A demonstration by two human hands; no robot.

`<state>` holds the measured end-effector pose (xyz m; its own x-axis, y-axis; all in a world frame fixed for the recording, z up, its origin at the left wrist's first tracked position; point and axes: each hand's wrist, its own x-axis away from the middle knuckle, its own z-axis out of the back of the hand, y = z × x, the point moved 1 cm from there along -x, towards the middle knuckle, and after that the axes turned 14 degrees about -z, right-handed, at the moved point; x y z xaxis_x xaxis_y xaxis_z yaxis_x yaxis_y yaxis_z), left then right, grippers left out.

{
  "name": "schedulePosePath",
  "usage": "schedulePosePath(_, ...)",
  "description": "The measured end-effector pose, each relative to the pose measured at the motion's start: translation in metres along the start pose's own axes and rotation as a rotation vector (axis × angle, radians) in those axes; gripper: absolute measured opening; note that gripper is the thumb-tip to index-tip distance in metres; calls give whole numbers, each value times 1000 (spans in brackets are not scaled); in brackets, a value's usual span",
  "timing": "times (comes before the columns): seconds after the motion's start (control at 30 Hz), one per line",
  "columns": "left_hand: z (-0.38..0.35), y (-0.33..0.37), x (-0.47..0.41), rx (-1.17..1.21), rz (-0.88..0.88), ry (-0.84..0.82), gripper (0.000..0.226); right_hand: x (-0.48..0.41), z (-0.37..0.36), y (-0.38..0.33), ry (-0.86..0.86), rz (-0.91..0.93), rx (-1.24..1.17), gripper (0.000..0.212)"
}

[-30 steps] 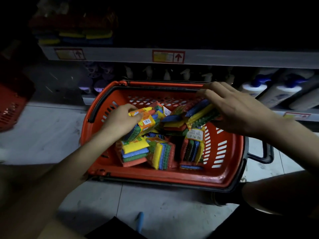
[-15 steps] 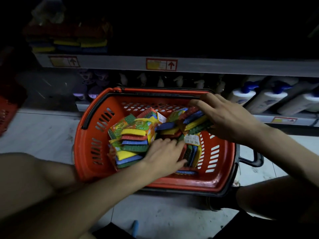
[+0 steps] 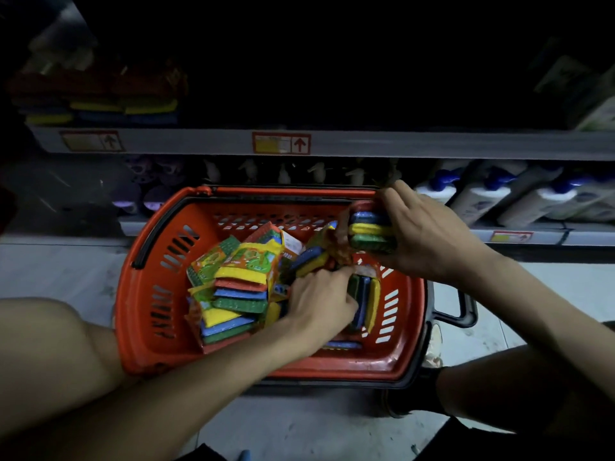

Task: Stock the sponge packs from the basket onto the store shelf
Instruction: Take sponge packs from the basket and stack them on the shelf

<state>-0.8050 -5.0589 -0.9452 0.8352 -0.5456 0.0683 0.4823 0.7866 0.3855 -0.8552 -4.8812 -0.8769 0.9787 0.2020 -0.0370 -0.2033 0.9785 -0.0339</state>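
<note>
An orange shopping basket (image 3: 156,294) stands on the floor below the store shelf (image 3: 366,144). Several multicoloured sponge packs (image 3: 239,287) lie heaped inside it. My right hand (image 3: 429,234) grips one sponge pack (image 3: 369,227) by its end, lifted at the basket's far right corner. My left hand (image 3: 322,301) reaches into the basket's right half and curls its fingers round an upright sponge pack (image 3: 367,301) there. More sponge packs (image 3: 96,108) are stacked on the dim upper shelf at the left.
White bottles with blue caps (image 3: 499,197) line the lower shelf at the right, spray bottles (image 3: 283,171) stand behind the basket. The basket's black handle (image 3: 459,311) sticks out to the right. My knees flank the basket on the tiled floor (image 3: 299,424).
My left hand crossed from the left pile to the right side of the basket and took hold of an upright pack. My right hand lifted its pack up toward the far right corner.
</note>
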Motion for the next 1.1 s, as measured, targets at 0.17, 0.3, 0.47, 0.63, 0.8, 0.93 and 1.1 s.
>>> schedulePosePath(0.17, 27, -5, -1, 72, 93, 119, 34, 1, 10, 1, 18, -66, -86, 103)
schedulePosePath(0.3, 47, -30, -5, 355, 251, 154, 29, 1, 14, 0, 78, -75, -87, 95)
schedulePosePath(0.47, 80, -47, 1, 408, 225, 316, 6, 3, 15, -5, 99, -6, -197, 86)
schedulePosePath(0.63, 113, -62, 8, 374, 147, 496, 11, 7, 16, -14, 81, 18, -60, 81)
schedulePosePath(0.8, 140, -75, 13, 243, 79, 708, 15, 7, 24, -27, -47, -249, -337, 67)
schedulePosePath(0.93, 141, -68, 14, 165, -34, 722, 13, 5, 24, -43, -237, -334, -814, 53)
schedulePosePath(1.1, 122, -55, 13, 187, -223, 546, 19, 4, 18, -55, -320, -279, -1021, 86)
